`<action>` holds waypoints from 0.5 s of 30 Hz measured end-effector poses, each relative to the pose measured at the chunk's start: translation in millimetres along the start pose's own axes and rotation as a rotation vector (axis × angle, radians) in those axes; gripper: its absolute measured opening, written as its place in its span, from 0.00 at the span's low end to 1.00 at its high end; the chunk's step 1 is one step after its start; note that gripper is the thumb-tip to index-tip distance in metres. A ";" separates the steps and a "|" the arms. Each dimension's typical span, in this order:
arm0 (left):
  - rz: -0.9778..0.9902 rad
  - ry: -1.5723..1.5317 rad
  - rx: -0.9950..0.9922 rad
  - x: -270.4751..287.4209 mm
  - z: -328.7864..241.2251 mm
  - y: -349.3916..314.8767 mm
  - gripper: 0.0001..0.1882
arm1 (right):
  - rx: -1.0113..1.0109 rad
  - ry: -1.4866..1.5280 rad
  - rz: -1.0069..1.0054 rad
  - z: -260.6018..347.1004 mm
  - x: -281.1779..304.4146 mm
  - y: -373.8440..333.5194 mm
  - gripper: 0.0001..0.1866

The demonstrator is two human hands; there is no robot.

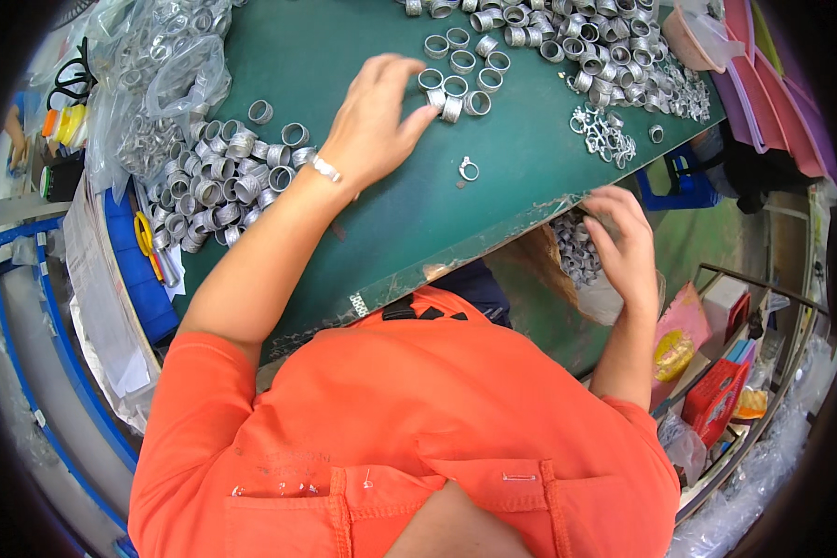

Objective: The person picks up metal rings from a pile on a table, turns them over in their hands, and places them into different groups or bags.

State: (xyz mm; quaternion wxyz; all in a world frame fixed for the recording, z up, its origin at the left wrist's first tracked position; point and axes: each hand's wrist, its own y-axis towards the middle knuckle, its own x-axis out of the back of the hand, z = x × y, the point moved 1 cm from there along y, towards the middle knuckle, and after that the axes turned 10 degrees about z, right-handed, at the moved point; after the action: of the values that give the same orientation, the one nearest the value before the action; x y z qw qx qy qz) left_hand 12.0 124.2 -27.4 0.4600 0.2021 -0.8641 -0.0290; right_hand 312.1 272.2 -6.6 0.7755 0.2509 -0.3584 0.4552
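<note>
My left hand (377, 121) reaches over the green tabletop with thumb and forefinger spread. Its fingertips are right beside a small group of silver metal rings (456, 86), several of them standing on end. Nothing shows in its grasp. At the table's near right edge is my right hand (623, 242), fingers curved and thumb apart, with no object visible in it. Just below it, a bag of small grey metal parts (577, 251) sits under the edge, partly hidden by the hand. One ring with a small lug (469, 168) lies alone between my hands.
A heap of metal rings (219, 177) lies left of my forearm, near clear plastic bags (172, 65). A larger pile (614, 46) covers the far right, with small silver pieces (603, 133) nearby. Yellow-handled scissors (144, 234) rest in a blue tray (121, 232). Pink bins (763, 93) stand at right.
</note>
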 end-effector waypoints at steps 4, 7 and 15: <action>0.082 0.041 -0.132 -30.4 3.0 26.2 0.27 | 0.182 0.063 -0.084 29.5 -42.5 76.3 0.14; 0.147 0.065 -0.149 -34.7 -5.3 22.2 0.30 | 0.234 -0.055 -0.180 39.5 -70.8 121.4 0.21; 0.190 0.008 -0.080 -22.0 -30.0 -32.4 0.31 | 0.011 1.004 0.008 26.5 -88.9 101.7 0.24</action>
State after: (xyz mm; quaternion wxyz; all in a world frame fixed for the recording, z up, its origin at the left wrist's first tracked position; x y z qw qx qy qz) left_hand 57.5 106.8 -35.1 0.4719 0.1010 -0.8757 -0.0188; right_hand 184.1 253.3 -53.6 0.8492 0.0037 0.0607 0.5245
